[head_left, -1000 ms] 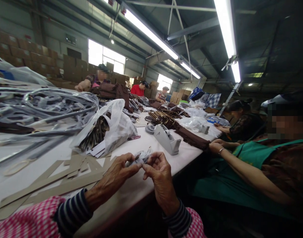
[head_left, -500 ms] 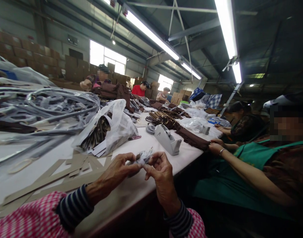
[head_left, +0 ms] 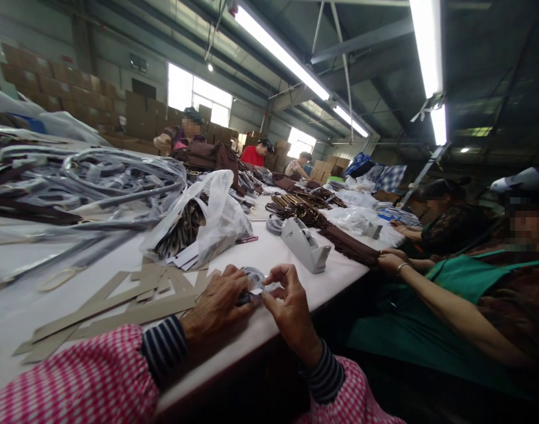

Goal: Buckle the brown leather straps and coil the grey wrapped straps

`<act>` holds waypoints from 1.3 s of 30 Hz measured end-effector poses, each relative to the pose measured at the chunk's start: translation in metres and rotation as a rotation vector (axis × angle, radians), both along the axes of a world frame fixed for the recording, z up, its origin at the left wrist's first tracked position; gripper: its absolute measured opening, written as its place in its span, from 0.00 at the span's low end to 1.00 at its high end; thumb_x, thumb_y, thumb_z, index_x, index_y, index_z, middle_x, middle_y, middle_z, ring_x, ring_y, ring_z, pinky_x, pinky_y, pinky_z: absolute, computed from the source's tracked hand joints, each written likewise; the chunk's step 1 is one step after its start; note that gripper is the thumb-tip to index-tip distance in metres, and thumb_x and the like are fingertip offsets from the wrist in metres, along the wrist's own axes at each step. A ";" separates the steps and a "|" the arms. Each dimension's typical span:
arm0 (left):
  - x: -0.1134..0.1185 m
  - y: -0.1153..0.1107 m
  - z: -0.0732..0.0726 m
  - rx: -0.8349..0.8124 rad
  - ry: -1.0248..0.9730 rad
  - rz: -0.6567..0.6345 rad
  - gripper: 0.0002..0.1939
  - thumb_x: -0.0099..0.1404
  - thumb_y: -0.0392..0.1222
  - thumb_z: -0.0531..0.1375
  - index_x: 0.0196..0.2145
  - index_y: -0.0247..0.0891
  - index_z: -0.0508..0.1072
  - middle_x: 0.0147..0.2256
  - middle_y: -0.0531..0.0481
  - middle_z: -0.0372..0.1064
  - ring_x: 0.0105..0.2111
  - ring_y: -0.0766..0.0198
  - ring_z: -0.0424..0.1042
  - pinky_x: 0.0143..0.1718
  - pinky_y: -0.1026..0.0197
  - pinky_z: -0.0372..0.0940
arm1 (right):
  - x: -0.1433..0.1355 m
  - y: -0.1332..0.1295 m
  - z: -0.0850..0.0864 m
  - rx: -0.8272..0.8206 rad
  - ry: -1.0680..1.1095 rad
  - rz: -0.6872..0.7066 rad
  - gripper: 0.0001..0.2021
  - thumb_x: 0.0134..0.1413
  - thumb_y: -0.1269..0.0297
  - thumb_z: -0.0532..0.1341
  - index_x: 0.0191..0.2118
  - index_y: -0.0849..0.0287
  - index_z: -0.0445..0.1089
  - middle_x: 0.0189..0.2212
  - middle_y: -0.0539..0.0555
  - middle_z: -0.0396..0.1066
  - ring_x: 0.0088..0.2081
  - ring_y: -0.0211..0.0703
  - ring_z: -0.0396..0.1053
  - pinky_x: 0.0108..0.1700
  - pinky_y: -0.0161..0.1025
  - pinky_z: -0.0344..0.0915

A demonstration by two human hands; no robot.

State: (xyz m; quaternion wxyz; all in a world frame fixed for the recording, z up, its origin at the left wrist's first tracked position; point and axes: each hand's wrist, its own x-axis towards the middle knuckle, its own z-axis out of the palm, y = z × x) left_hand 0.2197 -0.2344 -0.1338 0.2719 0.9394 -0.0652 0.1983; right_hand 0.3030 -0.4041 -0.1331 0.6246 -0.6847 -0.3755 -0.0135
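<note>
Near the table's front edge lies a small coil (head_left: 252,275) that looks like a grey strap wrapped in clear plastic, partly hidden by my fingers. My left hand (head_left: 220,300) is closed over its left side, back of the hand upward, pressing it close to the tabletop. From the right, my right hand (head_left: 290,306) pinches the coil's near right edge between thumb and forefinger, where a small whitish bit shows. Just beyond the hands stands a grey tape dispenser (head_left: 302,244). Loose grey-brown card strips (head_left: 132,303) lie to the left of my left hand.
A white plastic bag (head_left: 225,218) full of strips stands behind my hands. Plastic-wrapped straps (head_left: 97,182) are heaped at the left. At right, a co-worker in a green apron (head_left: 411,318) handles brown straps (head_left: 349,247). The table edge (head_left: 234,347) runs diagonally in front of me.
My left hand has turned over and now covers the coil, which sits lower, near the table. My right hand keeps its pinch. The whole view has shifted slightly.
</note>
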 end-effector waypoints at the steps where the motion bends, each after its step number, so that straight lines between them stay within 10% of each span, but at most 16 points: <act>1: -0.002 -0.001 0.001 0.017 -0.009 -0.010 0.09 0.70 0.45 0.58 0.35 0.39 0.71 0.39 0.46 0.70 0.43 0.52 0.63 0.43 0.52 0.56 | 0.002 0.001 0.000 -0.030 -0.033 0.016 0.17 0.50 0.76 0.64 0.44 0.53 0.64 0.38 0.49 0.69 0.42 0.42 0.72 0.35 0.34 0.70; 13: -0.004 -0.012 -0.006 0.134 -0.009 0.140 0.09 0.66 0.44 0.56 0.42 0.39 0.66 0.40 0.43 0.66 0.40 0.50 0.63 0.41 0.50 0.61 | 0.036 0.022 0.008 0.029 0.477 0.268 0.20 0.38 0.73 0.70 0.39 0.57 0.64 0.29 0.45 0.70 0.23 0.35 0.68 0.16 0.27 0.65; 23: -0.005 -0.015 0.002 0.319 0.059 0.069 0.10 0.65 0.37 0.56 0.45 0.38 0.71 0.44 0.41 0.68 0.44 0.48 0.63 0.44 0.48 0.61 | 0.034 0.031 0.004 0.048 0.514 0.154 0.21 0.34 0.73 0.70 0.38 0.58 0.65 0.26 0.44 0.69 0.20 0.32 0.64 0.13 0.26 0.61; 39: 0.003 -0.005 -0.006 0.114 -0.022 0.057 0.07 0.70 0.42 0.57 0.41 0.39 0.71 0.43 0.43 0.70 0.45 0.48 0.64 0.45 0.48 0.59 | 0.020 0.003 0.029 0.310 0.357 -0.049 0.21 0.41 0.68 0.74 0.40 0.56 0.65 0.31 0.46 0.67 0.28 0.36 0.67 0.17 0.29 0.67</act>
